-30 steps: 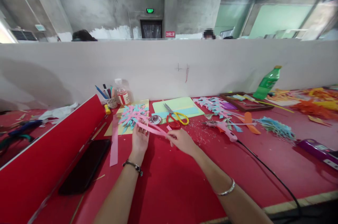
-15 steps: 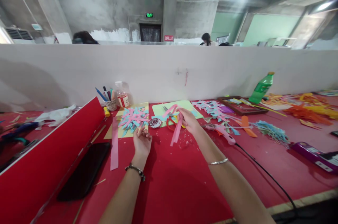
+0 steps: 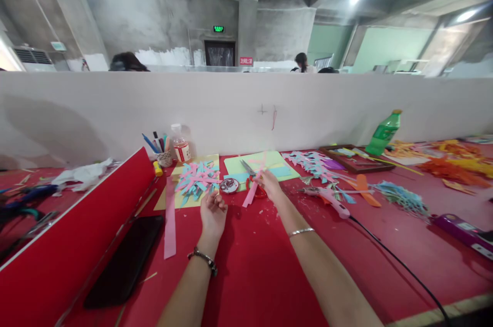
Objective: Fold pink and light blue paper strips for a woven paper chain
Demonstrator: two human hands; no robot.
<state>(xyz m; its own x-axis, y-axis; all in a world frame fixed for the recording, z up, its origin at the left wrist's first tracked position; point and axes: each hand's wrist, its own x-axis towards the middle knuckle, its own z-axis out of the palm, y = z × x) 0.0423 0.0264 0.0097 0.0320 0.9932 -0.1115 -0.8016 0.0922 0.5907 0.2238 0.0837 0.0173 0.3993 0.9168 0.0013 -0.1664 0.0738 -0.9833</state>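
Pinched in my right hand (image 3: 269, 184) are pink paper strips (image 3: 251, 194), hanging over scissors (image 3: 247, 167) with red handles. My left hand (image 3: 214, 210) rests palm up with loosely curled fingers apart, and nothing shows in it. Just beyond it lies a pile of pink and blue paper strips (image 3: 197, 179) on a yellow sheet (image 3: 162, 202). Between the hands is a round white disc with a dark print (image 3: 229, 186). A long pink strip (image 3: 170, 224) lies to the left. Pale green paper (image 3: 231, 164) is under the scissors.
At the right lie a pink glue gun (image 3: 334, 204) with its cord, a fringed strip garland (image 3: 310, 164), a brown tray (image 3: 354, 167) and a green bottle (image 3: 385, 133). A red divider (image 3: 96, 229) and a black phone (image 3: 125, 260) stand left. A white partition (image 3: 215, 111) closes the back.
My right hand has shifted slightly left and lower with the pink strips, nearer the scissors. My left fingers have curled a little more. The camera view has tilted slightly up.
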